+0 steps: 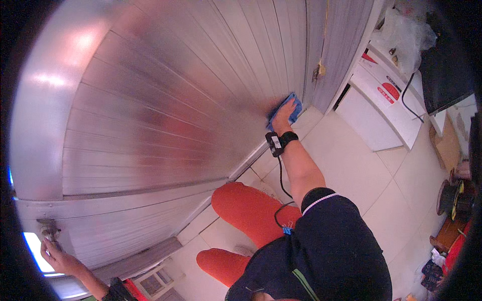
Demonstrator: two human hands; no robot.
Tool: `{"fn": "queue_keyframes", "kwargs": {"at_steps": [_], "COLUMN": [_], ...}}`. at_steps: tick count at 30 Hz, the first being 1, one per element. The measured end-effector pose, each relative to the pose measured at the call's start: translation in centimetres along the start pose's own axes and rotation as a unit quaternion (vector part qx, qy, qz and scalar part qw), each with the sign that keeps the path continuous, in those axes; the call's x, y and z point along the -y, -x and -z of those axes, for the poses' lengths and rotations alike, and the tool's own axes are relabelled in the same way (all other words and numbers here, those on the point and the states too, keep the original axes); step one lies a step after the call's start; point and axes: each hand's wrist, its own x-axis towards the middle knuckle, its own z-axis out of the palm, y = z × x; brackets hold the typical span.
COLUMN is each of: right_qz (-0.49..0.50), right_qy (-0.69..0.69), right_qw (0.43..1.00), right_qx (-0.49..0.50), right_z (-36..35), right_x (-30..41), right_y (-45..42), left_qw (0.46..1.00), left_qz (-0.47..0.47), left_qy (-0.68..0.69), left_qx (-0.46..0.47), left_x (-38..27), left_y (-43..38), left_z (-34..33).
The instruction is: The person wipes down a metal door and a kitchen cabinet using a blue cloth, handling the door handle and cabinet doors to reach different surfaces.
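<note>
A silvery ribbed metal door fills the left and middle of the view. My right hand presses a folded blue cloth against the lower part of the door, near its hinged side; a black strap with a small device sits on that wrist. At the lower left, my left hand is at a round metal door knob, fingers closed about it as far as can be seen.
Right of the door stands a white cabinet with red markings, a clear plastic bag on top. A dark flat panel and cable spools are at the far right. A brass-coloured hinge or latch marks the frame. Tiled floor lies below.
</note>
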Motion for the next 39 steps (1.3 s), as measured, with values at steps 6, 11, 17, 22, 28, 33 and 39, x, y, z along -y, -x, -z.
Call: {"fn": "queue_keyframes", "kwargs": {"at_steps": [6,11,17,22,28,33,39], "right_qz": [0.187,0.370,0.535,0.558,0.477,0.388,0.238], "right_qy": [-0.010,0.080,0.103,0.044,0.055,0.050,0.019], "right_qw": [0.974,0.922,0.838,0.826,0.876,0.918,0.965], "right_qx": [-0.127,-0.080,-0.043,-0.059,-0.040,-0.059,-0.106], "right_z": [-1.3,-3.9,-6.8,-5.6,-4.1,-2.0,-0.7], "right_x": [19.0,29.4,41.9,43.4,33.4,23.9,14.0], "right_y": [4.3,8.8,13.7,14.6,10.8,7.8,3.9], "left_qw": [0.999,0.999,0.997,1.000,0.998,0.997,0.999], "left_qz": [-0.030,0.021,-0.076,-0.021,-0.032,-0.037,0.020], "left_qy": [-0.004,0.029,-0.027,-0.019,-0.042,-0.063,-0.043], "left_qx": [0.020,0.041,-0.004,0.004,-0.015,-0.017,-0.024], "left_x": [-1.9,-3.8,-2.5,-3.6,-2.7,-0.6,1.5], "left_y": [0.1,0.3,-0.1,-0.3,-0.6,-1.4,-2.3], "left_z": [-1.7,-1.2,-2.2,-2.3,-1.9,-1.3,-0.7]}}
